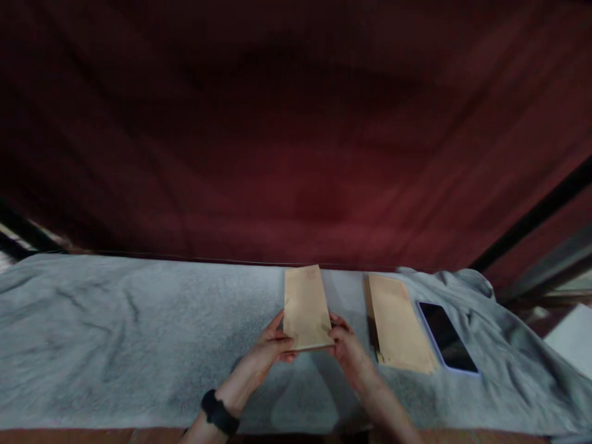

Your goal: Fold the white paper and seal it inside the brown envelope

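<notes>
Between my two hands is a brown paper envelope [306,305], its far end tilted up toward the back of the cloth. My left hand [272,342] grips its near left corner, thumb on top and fingers underneath. At the near right edge my right hand [343,338] holds it the same way. A dark band circles my left wrist. To the right of my right hand lies a stack of similar brown envelopes [402,324]. What the held envelope contains, if anything, is hidden.
A phone [448,338] with a dark screen and a pale purple edge lies right of the stack. Grey cloth [115,345] covers the table, wrinkled at the right. Behind it hangs a dark red curtain [296,154]. A white object [573,339] shows at the far right.
</notes>
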The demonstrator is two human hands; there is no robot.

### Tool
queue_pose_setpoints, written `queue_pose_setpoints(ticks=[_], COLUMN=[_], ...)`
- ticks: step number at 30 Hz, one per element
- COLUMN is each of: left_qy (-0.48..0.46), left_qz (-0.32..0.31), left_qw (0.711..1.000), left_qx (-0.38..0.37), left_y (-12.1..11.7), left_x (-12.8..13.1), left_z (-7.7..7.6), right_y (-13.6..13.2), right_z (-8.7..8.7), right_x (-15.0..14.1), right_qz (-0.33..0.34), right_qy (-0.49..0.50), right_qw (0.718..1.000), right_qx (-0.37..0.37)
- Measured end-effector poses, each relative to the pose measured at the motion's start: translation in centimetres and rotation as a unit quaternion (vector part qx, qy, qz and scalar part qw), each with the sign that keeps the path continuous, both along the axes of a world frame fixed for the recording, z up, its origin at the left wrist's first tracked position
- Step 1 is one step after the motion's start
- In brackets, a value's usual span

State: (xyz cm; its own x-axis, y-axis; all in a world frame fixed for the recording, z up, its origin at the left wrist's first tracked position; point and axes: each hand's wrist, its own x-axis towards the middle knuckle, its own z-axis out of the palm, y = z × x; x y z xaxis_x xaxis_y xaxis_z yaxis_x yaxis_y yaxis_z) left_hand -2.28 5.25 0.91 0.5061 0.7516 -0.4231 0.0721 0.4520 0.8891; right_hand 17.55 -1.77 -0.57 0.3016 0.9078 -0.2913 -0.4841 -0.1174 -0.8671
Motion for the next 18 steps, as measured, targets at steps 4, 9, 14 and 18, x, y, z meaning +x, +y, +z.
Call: queue_pose_setpoints(ticks=[4, 9, 14, 18], left_qy=[-0.003, 0.031, 0.125, 0.356], left_qz=[-0.042, -0.098, -0.136, -0.136], left_qw=[0.999, 0.995, 0.98, 0.883], left_qx=[-0.004, -0.012, 0.068, 0.274], left_y=[-0.2, -1.7, -2.8, -2.3], left_x=[-1.3, -1.7, -1.0, 0.0], left_z=[0.2, -0.3, -0.7, 0.4], right_y=[0.0, -0.2, -0.1, 0.1], right_z=[-1.2, -3.0, -3.5, -3.6], right_x=[2.2, 1.3, -1.1, -1.8], right_qz=[-0.023, -0.075, 0.065, 0.101], right_qy=[-0.096, -0.485, -0.685, -0.713], right_qw=[0.995, 0.87, 0.721, 0.685], right_qx=[-0.006, 0.048, 0.086, 0.107])
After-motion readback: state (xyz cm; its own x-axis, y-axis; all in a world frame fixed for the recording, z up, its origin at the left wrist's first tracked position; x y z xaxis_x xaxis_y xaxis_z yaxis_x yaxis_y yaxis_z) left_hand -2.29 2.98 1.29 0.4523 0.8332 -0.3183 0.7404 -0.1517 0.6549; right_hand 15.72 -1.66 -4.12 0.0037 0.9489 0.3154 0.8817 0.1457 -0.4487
